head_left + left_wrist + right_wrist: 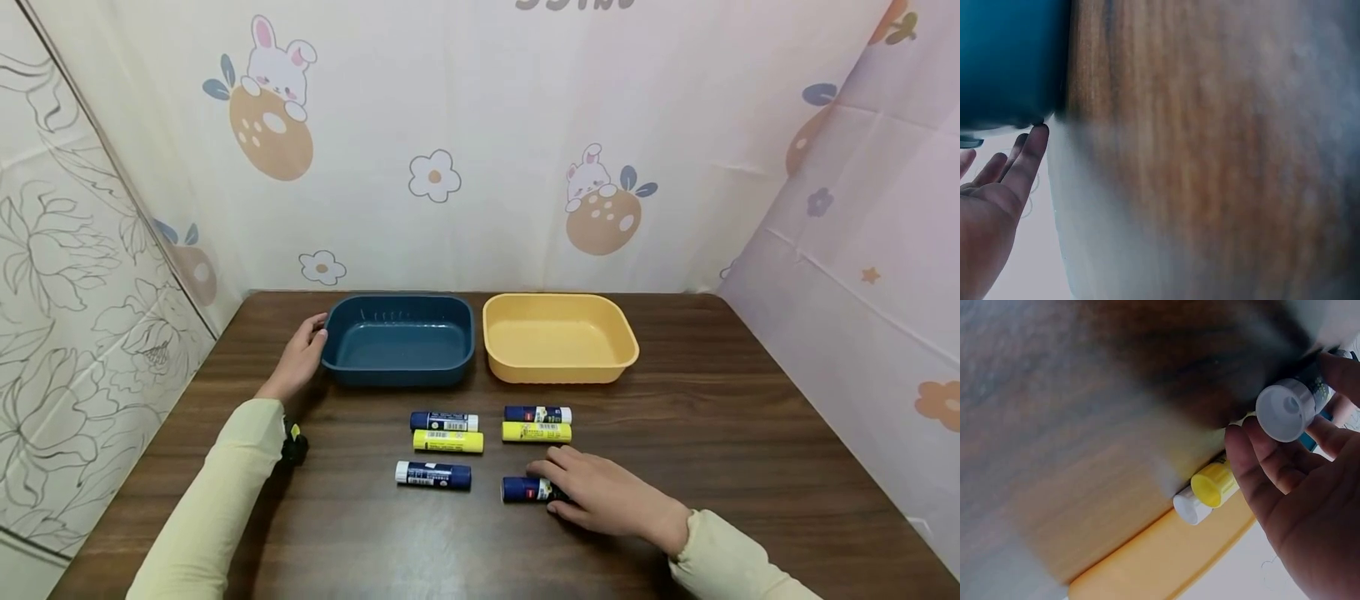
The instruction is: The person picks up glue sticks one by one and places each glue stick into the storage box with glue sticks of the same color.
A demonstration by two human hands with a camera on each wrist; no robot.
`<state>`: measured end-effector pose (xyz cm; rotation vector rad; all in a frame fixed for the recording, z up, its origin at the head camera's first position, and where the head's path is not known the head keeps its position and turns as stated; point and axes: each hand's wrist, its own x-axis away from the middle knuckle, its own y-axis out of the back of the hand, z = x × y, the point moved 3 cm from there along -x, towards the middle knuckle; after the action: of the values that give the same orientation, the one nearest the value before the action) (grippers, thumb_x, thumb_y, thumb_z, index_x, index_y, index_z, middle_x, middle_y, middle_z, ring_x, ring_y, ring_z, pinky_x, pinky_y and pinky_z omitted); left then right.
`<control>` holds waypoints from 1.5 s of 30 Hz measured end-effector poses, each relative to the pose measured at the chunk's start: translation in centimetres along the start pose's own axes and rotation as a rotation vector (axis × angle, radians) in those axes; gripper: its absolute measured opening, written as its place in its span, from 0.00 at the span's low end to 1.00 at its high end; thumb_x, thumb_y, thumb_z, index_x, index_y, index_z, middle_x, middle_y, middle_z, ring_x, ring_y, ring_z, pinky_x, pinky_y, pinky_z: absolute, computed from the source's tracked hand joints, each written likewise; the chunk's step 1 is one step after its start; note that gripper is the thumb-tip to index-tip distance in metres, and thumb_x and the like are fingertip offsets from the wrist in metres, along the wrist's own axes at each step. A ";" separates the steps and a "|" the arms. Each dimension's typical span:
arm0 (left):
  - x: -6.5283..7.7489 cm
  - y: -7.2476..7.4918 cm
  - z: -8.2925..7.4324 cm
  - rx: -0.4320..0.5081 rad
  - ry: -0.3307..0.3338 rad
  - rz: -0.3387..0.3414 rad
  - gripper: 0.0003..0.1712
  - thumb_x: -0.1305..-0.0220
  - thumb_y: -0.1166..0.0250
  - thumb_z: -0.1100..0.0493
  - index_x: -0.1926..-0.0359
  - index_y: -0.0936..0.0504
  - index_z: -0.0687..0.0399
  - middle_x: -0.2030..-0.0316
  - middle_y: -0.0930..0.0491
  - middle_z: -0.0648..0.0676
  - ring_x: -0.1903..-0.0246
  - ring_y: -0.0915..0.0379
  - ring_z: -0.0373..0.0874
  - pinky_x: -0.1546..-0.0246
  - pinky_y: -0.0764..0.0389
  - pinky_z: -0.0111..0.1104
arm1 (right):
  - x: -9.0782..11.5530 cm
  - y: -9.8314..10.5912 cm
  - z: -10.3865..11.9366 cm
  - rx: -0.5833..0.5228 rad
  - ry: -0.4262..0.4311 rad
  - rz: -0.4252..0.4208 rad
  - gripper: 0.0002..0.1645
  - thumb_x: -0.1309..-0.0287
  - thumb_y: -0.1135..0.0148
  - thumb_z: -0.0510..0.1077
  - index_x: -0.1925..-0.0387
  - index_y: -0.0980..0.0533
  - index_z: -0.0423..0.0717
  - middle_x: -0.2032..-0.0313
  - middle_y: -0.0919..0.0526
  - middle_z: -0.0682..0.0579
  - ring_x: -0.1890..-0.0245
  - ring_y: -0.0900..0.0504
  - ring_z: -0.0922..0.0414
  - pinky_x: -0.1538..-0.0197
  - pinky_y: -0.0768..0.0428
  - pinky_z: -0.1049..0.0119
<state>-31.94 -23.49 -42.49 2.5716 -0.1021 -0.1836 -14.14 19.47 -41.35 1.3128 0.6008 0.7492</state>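
My left hand (297, 360) touches the left side of a dark blue plastic basin (397, 377), fingers fairly straight; in the left wrist view a fingertip meets the basin wall (1007, 62). My right hand (603, 493) holds a navy glue stick (519, 489) near the table's front, thumb on its near side and fingers on its far side. The right wrist view shows that stick's white end (1282, 414) between thumb and fingers. Just beyond lie a yellow glue stick (536, 432) and another navy one (537, 414), side by side.
A yellow plastic basin (558, 372) stands right of the blue one. Left of my right hand lie a navy glue stick with a white cap (433, 475), a yellow one (448, 442) and a navy one (444, 422). A patterned curtain (480, 233) hangs behind the wooden table (712, 433).
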 end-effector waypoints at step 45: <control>-0.2 0.3 -0.1 0.011 0.079 0.045 0.30 0.23 0.65 0.51 0.27 0.53 0.61 0.32 0.47 0.71 0.34 0.50 0.64 0.37 0.45 0.56 | -0.5 0.7 -0.3 0.012 0.086 -0.135 0.17 0.45 0.34 0.42 0.54 0.27 0.47 0.59 0.27 0.57 0.61 0.26 0.64 0.61 0.23 0.65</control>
<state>-32.10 -23.64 -42.26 2.5817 -0.1315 -0.0650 -14.79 19.35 -40.71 1.2426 0.7565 0.6944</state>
